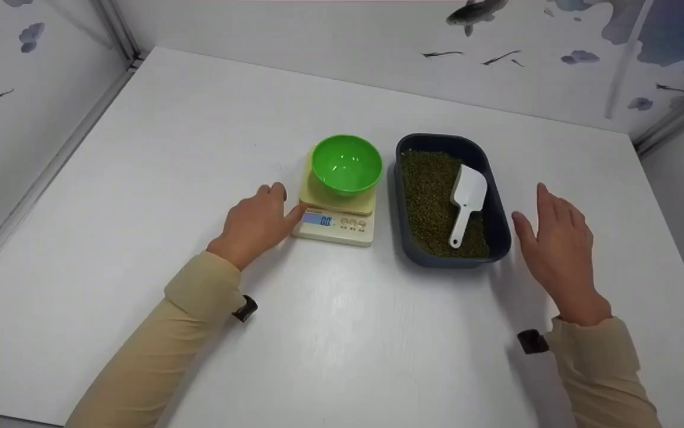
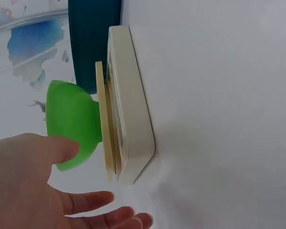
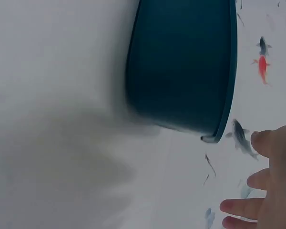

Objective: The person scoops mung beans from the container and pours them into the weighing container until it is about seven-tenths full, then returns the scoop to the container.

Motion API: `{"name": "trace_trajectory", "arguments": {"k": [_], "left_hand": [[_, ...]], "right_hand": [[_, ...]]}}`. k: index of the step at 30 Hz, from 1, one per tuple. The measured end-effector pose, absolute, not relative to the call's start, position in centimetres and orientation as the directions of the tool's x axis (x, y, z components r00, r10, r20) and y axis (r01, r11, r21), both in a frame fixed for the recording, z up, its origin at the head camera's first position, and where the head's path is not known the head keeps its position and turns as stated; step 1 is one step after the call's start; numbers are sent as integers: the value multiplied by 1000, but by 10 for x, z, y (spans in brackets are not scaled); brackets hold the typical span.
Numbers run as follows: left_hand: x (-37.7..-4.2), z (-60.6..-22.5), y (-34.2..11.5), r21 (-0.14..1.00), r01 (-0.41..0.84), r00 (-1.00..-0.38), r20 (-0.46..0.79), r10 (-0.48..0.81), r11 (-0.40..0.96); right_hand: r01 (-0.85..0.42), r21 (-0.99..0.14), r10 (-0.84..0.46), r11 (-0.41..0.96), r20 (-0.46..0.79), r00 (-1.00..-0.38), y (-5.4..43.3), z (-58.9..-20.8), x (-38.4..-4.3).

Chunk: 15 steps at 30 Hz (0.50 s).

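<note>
A green bowl (image 1: 346, 164) sits on the yellow platform of a kitchen scale (image 1: 337, 226), whose display reads 0.0. My left hand (image 1: 258, 223) is at the scale's left side, thumb toward the display, fingers relaxed and holding nothing. In the left wrist view its thumb overlaps the bowl (image 2: 71, 119). To the right stands a dark tub (image 1: 407, 238) of small green-brown grains (image 1: 431, 196), with a white scoop (image 1: 469, 189) lying on top of them. My right hand (image 1: 558, 249) hovers beside the tub's right wall, fingers extended, with nothing in it.
Everything stands on a white table (image 1: 342, 333). White wall panels (image 1: 342, 35) with painted fish rise behind and at the sides. The scale and the tub are side by side with a narrow gap between them.
</note>
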<state>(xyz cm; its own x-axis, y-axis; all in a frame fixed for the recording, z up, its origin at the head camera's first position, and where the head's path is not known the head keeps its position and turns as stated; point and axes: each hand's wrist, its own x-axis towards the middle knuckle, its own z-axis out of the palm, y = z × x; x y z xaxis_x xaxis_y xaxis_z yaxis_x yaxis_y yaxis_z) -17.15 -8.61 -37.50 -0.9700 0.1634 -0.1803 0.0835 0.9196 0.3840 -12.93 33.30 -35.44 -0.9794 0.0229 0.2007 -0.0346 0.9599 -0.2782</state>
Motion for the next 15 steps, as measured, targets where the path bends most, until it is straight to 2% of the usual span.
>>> {"name": "trace_trajectory", "arguments": {"k": [3,7,12,15], "left_hand": [[-173,-380,-86,468,43,-946,-264,186,883],[-176,-386,-89,564,-64,-913,-367,180,823],[-179,-391,-94,615,-176,-892,-430,140,768],[-178,-393,-98,647,-222,-873,-465,147,729]], "right_hand": [[-57,-318,40,946,290,-956,317,-352,-130],[-130,-367,3,921,340,-940,291,-348,-132],[-201,-343,-79,917,338,-938,267,-353,-137],[-195,-302,-100,933,303,-948,263,-362,-144]]}}
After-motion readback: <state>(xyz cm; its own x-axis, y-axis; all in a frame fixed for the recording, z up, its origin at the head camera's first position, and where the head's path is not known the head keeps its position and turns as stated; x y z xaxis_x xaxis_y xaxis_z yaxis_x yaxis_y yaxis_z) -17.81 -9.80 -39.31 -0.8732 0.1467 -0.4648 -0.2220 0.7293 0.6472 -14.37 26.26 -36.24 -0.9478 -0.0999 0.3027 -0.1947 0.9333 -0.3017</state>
